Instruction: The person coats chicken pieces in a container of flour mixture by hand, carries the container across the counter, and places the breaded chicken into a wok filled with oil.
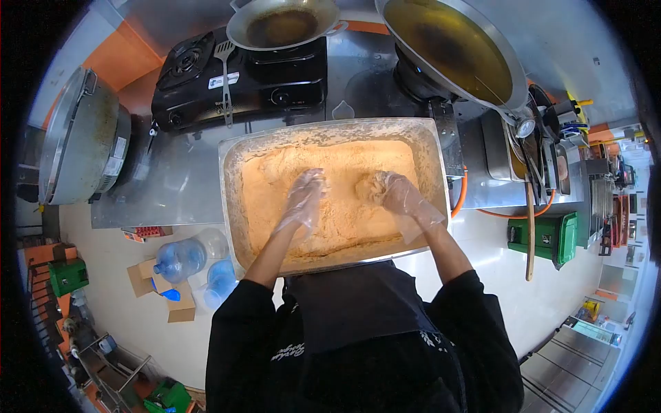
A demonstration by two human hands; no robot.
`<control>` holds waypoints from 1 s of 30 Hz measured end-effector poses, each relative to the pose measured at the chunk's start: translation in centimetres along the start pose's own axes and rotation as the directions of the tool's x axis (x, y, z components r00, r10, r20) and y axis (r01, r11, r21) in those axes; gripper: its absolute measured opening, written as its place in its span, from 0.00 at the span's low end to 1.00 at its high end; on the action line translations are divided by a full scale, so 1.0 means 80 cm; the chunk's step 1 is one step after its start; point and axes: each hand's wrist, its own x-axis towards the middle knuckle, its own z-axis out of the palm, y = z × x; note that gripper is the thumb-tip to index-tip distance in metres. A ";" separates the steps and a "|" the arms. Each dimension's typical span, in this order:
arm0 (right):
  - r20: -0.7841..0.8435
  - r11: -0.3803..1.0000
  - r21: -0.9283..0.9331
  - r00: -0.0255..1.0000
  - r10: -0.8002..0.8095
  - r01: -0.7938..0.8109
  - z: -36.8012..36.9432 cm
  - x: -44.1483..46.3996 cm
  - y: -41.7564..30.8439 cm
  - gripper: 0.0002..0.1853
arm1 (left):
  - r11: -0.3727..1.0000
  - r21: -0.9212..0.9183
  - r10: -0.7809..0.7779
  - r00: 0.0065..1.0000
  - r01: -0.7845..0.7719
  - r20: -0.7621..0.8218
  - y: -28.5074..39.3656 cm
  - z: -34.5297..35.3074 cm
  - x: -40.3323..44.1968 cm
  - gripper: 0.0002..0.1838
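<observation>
A large metal tray (441,148) of pale orange breading flour (344,162) lies before me. Both of my hands wear clear plastic gloves and are inside it. My left hand (306,193) rests on the flour left of the middle, its fingers stretched forward and partly blurred by the glove. On the right side, my right hand (398,194) is closed around a lumpy flour-coated piece of food (370,187); what lies under the coating is hidden. Flour cakes the tray's inner walls.
Behind the tray stand a black gas stove (255,82) with a slotted spatula (226,79), a wok (282,31), and a big pan of oil (447,48). A large pot (86,141) is at left. A long wooden handle (530,227) juts past the counter at right. Water bottles (180,260) stand below.
</observation>
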 end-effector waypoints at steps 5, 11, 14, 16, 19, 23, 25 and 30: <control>0.150 0.980 -0.140 0.975 0.162 -0.142 -0.013 0.006 -0.003 0.14 | 0.994 -0.072 0.072 0.995 -0.076 -0.065 -0.015 -0.026 -0.014 0.17; 0.159 0.948 -0.316 0.987 0.017 0.034 -0.027 0.007 0.001 0.11 | 0.995 -0.063 0.072 0.997 -0.074 -0.028 -0.028 -0.034 -0.020 0.19; -0.057 0.976 -0.198 0.995 0.078 -0.088 -0.041 0.003 0.003 0.11 | 0.997 -0.064 0.053 0.999 -0.053 0.000 -0.033 -0.043 -0.017 0.18; -0.004 0.966 -0.257 0.999 0.042 -0.042 -0.031 0.000 0.003 0.10 | 0.992 -0.088 0.086 0.994 -0.091 -0.061 -0.017 -0.031 -0.027 0.17; -0.069 0.978 -0.204 0.997 0.037 -0.050 -0.045 -0.008 0.007 0.10 | 0.998 -0.042 -0.047 0.993 0.043 -0.107 -0.017 -0.032 -0.021 0.15; -0.044 0.971 -0.232 0.996 -0.077 0.065 -0.034 -0.017 0.013 0.09 | 0.999 0.004 -0.032 0.993 0.032 -0.117 0.003 -0.013 -0.035 0.13; -0.111 0.984 -0.153 0.991 0.069 -0.086 -0.052 -0.025 0.007 0.08 | 0.998 0.037 -0.051 0.989 0.057 -0.136 0.012 -0.003 -0.043 0.13; -0.044 0.995 -0.065 0.997 0.067 -0.070 -0.030 -0.020 0.024 0.08 | 0.999 0.039 -0.025 0.990 0.030 -0.136 0.002 -0.007 -0.034 0.12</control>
